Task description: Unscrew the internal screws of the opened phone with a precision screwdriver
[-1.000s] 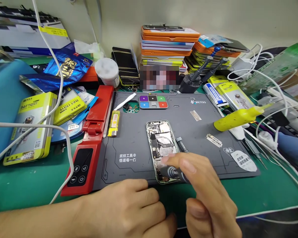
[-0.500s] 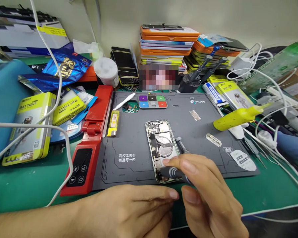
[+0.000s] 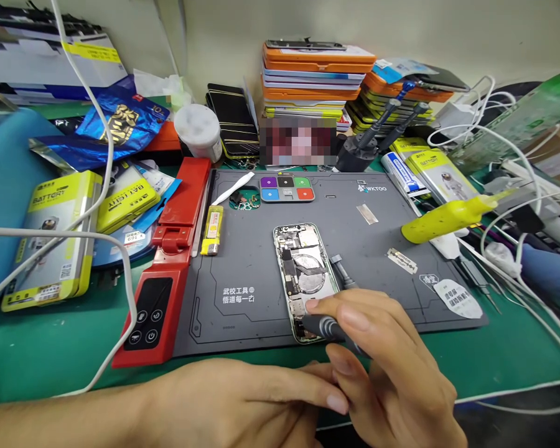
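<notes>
Behind the right hand point(image 3: 396, 367) and tool point(image 3: 329, 327), the phone point(image 3: 305, 274) is partly hidden.

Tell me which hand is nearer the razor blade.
Right. The right hand, which holds a dark tool, is just below the razor blade in view, not touching it. The left hand is farther away, to the lower left.

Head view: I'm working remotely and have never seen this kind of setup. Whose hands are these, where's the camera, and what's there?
There's no machine: these are one person's bare hands, filmed by a camera worn on the head, looking forward and down. The right hand holds a dark tool, probably a screwdriver, over the near end of an opened phone. The left hand is beside it; its grip is hidden. The phone and a razor blade lie on a gray mat.
</notes>
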`<action>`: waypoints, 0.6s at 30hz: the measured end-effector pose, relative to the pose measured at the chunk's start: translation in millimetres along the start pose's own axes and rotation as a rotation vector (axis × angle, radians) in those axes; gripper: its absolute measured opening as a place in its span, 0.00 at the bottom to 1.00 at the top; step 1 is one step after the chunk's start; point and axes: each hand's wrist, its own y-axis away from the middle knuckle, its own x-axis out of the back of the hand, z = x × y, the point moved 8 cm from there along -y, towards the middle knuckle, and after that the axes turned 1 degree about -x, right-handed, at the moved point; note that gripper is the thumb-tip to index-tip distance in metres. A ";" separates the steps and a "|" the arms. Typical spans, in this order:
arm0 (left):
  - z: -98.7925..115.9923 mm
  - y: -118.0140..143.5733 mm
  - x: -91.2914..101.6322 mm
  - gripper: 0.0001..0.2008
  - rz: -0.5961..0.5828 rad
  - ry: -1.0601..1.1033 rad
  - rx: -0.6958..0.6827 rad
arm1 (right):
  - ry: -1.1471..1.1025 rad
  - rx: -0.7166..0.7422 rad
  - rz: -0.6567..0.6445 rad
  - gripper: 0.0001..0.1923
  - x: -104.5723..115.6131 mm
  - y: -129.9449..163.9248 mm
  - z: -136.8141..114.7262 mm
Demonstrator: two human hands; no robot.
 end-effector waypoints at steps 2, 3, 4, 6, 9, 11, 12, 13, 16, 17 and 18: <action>-0.1 0.3 -1.7 0.16 -0.032 -0.015 0.035 | 0.009 -0.009 0.011 0.33 0.2 -0.2 -0.1; -0.3 0.3 -1.4 0.17 -0.036 -0.010 0.046 | 0.011 -0.020 0.014 0.33 0.0 -0.2 0.5; -0.1 0.1 0.0 0.17 -0.029 0.002 0.046 | 0.011 -0.029 0.019 0.33 -0.1 -0.2 0.9; -1.3 0.0 2.5 0.16 -0.020 0.022 0.045 | 0.006 -0.035 0.022 0.33 -0.5 0.0 1.1; -4.2 0.8 7.1 0.17 0.022 0.036 0.056 | 0.010 -0.029 0.019 0.34 -0.4 0.5 0.8; -6.1 2.1 5.9 0.16 0.027 0.084 0.098 | 0.016 -0.035 0.018 0.34 0.6 1.0 1.6; -7.0 2.8 3.8 0.14 0.021 0.120 0.131 | 0.016 -0.037 0.021 0.34 1.5 1.1 1.8; -6.9 3.3 1.2 0.12 0.013 0.154 0.160 | 0.013 -0.032 0.022 0.34 2.2 1.1 1.3; -4.0 3.0 -6.7 0.11 -0.006 0.193 0.212 | -0.002 -0.013 0.013 0.33 2.9 0.5 -0.6; -4.4 2.8 -9.1 0.12 -0.014 0.185 0.227 | -0.005 -0.019 0.007 0.32 2.5 0.4 -0.3; -5.0 2.5 -11.0 0.13 -0.018 0.174 0.230 | -0.007 -0.029 0.004 0.32 2.1 0.4 0.3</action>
